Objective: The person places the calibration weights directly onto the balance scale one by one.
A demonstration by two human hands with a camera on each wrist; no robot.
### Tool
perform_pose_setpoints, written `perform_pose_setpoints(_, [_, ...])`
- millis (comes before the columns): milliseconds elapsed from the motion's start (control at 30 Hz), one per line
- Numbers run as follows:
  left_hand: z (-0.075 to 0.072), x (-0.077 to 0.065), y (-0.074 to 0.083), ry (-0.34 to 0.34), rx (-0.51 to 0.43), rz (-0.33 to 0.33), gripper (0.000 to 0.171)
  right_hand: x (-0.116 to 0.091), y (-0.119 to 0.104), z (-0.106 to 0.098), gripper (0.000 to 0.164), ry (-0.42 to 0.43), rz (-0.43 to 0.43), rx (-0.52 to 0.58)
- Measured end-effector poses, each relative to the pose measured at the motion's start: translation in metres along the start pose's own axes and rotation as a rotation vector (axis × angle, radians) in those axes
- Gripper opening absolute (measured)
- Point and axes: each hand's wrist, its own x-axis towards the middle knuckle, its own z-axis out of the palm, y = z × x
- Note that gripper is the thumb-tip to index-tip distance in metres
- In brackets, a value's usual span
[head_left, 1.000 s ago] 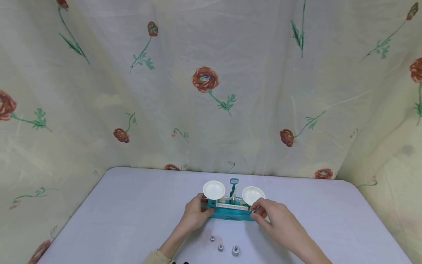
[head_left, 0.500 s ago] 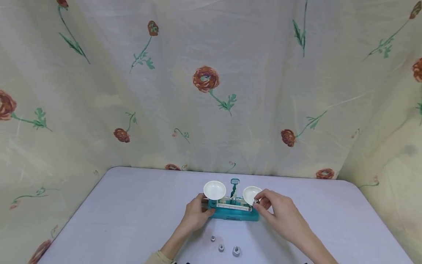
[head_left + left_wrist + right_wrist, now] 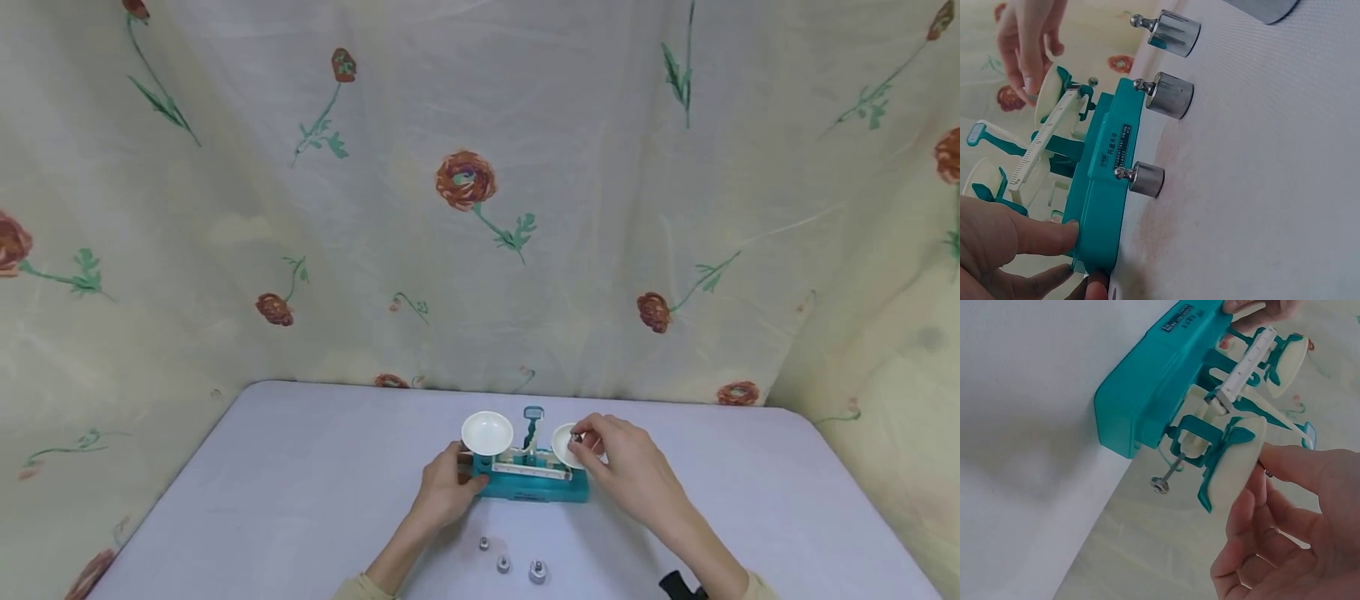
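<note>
A teal balance scale [image 3: 532, 488] with two white pans stands on the table. My left hand [image 3: 444, 487] grips the left end of its base, thumb at the front and fingers behind, as the left wrist view also shows. Over the right pan [image 3: 562, 443], my right hand [image 3: 628, 467] pinches a small metal weight [image 3: 576, 437] between thumb and fingertips. That weight is mostly hidden by the fingers in the right wrist view. No load shows in the left pan [image 3: 487, 433]. Whether the held weight touches the right pan, I cannot tell.
Metal weights stand in front of the scale: a small one [image 3: 483, 543], a medium one [image 3: 503, 564] and a larger one [image 3: 537, 572]. At the top of the left wrist view a big weight [image 3: 1267, 7] is cut off. Flowered cloth [image 3: 465, 333] hangs behind the table.
My right hand has risen from beside the scale's right end to over the right pan, carrying the weight. The left hand has stayed on the base.
</note>
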Motion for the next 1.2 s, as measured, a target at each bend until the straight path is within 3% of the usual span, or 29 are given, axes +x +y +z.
perform_pose_setpoints(567, [0.003,0.001,0.002,0.022,-0.003,-0.037,0.053,0.011,0.004,0.008,0.019,-0.055,0.056,-0.019])
perform_pose_setpoints(1200, [0.002,0.001,-0.002,0.011,-0.032,-0.043,0.054,0.010,0.002,0.010,0.021,-0.060,0.044,-0.034])
